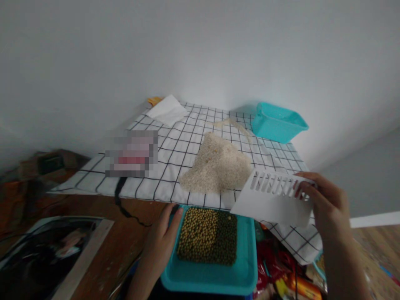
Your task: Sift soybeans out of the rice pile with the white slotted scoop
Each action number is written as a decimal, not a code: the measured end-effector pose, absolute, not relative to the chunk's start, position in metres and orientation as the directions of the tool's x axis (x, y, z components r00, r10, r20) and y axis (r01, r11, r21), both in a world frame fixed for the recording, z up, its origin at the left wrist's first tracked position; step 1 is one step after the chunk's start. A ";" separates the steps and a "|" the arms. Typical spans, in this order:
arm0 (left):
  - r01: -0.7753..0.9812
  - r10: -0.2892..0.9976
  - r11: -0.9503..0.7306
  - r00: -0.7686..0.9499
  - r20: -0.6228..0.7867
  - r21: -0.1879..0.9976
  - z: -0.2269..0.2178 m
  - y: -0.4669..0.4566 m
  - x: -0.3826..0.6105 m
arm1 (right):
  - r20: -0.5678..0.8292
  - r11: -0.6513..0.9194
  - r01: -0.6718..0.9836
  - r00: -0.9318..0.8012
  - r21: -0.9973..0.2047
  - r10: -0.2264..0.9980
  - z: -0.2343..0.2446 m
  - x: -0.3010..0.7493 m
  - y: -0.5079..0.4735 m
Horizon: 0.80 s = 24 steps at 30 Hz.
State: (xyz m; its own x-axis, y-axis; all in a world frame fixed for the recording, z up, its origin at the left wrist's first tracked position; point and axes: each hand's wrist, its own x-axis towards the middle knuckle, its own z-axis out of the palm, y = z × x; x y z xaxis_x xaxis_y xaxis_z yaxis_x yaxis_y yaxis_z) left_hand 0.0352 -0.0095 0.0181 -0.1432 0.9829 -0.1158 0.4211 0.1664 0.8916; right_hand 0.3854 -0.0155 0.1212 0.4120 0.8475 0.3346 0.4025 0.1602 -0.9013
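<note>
My left hand (pixel 164 237) grips the far left edge of a teal tub (pixel 178 279), just below the table's front edge. In the tub lie round yellowish beans (pixel 198 233), with darker green beans (pixel 227 243) to their right. Held between the thumb and fingers of my right hand (pixel 328 200) is a white slotted plate (pixel 271 208), with a row of slots along its upper side. It is tilted over the front edge of the cloth, at the right end of a pale, grainy heap (pixel 218 166). Parts of my left fingers are hidden by the tub.
A checked white cloth (pixel 168 166) covers the table. A second teal tub (pixel 276 123) stands at the back right, a white sheet (pixel 168 110) at the back left. A blurred-out item (pixel 134 154) with a black strap (pixel 120 196) lies left. Cluttered packages (pixel 281 266) sit below right.
</note>
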 end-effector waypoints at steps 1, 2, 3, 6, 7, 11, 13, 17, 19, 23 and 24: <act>0.418 0.981 0.173 -0.148 -0.121 0.892 0.018 -0.010 0.035 | 0.337 0.168 0.394 0.411 -0.904 0.847 0.121 0.386 -0.016; 0.415 0.980 0.181 -0.157 -0.126 0.891 0.018 -0.010 0.035 | 0.348 0.179 0.388 0.424 -0.904 0.836 0.120 0.385 -0.015; 0.412 0.979 0.182 -0.163 -0.125 0.893 0.018 -0.010 0.036 | 0.365 0.194 0.385 0.446 -0.902 0.817 0.119 0.385 -0.014; 0.397 0.980 0.156 -0.178 -0.091 0.904 0.016 -0.011 0.036 | 0.411 0.244 0.364 0.512 -0.899 0.754 0.118 0.382 -0.002; 0.394 0.980 0.145 -0.182 -0.077 0.908 0.014 -0.011 0.036 | 0.420 0.262 0.350 0.525 -0.900 0.741 0.118 0.379 0.004; 0.450 0.987 0.090 -0.161 -0.019 0.888 0.000 -0.013 0.033 | 0.502 0.365 0.352 0.494 -0.862 0.710 0.133 0.367 0.038; 0.553 0.994 0.015 -0.096 0.046 0.833 -0.009 -0.015 0.029 | 0.610 0.446 0.429 0.414 -0.785 0.676 0.148 0.359 0.061; 0.704 0.987 -0.133 0.033 0.155 0.698 -0.021 -0.021 0.018 | 0.662 0.528 0.437 0.249 -0.728 0.707 0.176 0.341 0.120; 0.720 0.986 -0.154 0.064 0.156 0.677 -0.020 -0.022 0.013 | 0.663 0.541 0.453 0.167 -0.709 0.729 0.182 0.331 0.151; 0.751 0.983 -0.175 0.098 0.155 0.636 -0.017 -0.022 0.010 | 0.650 0.517 0.488 0.146 -0.703 0.746 0.176 0.315 0.207; 0.740 0.982 -0.183 0.103 0.160 0.647 -0.017 -0.022 0.010 | 0.643 0.500 0.498 0.163 -0.708 0.748 0.172 0.313 0.219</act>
State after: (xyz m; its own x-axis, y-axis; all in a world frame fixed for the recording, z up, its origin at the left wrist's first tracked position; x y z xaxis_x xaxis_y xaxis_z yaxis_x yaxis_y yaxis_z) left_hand 0.0097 -0.0218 -0.0174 0.1033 0.9817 0.1601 0.7401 -0.1833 0.6470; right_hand 0.3131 0.2189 0.1721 0.1629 0.7482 0.6432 0.4979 0.5005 -0.7083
